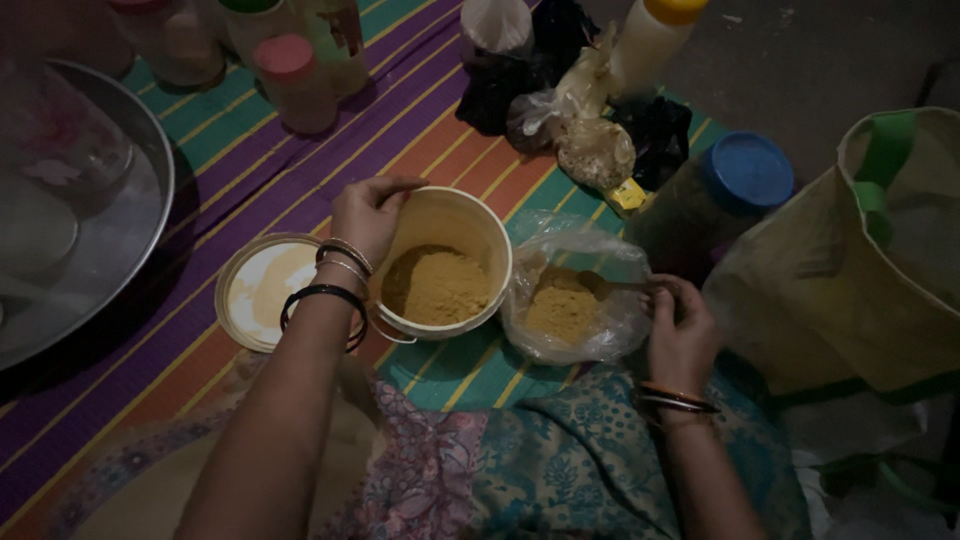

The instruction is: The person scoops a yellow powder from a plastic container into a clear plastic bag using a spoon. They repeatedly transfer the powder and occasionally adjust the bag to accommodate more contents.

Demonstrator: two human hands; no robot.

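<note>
Left hand (367,215): fingers curled over the tub (442,270) rim at its 10 o'clock, gripping it; tub holds yellow-brown powder; lid (262,290) lies flat at tub's 9 o'clock, just beside. Right hand (682,335): fingers pinched shut on a spoon (600,284) handle; spoon bowl sits in the powder inside the clear bag (570,300), which touches the tub at its 3 o'clock. Blue-lidded jar (720,195) at bag's 1 o'clock; striped mat (300,150) underneath; steel tray (120,240) far at 9 o'clock.

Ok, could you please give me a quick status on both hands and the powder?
Left hand gripping tub rim. Right hand holding spoon in bag of yellow powder. Lid off, beside tub.
</note>
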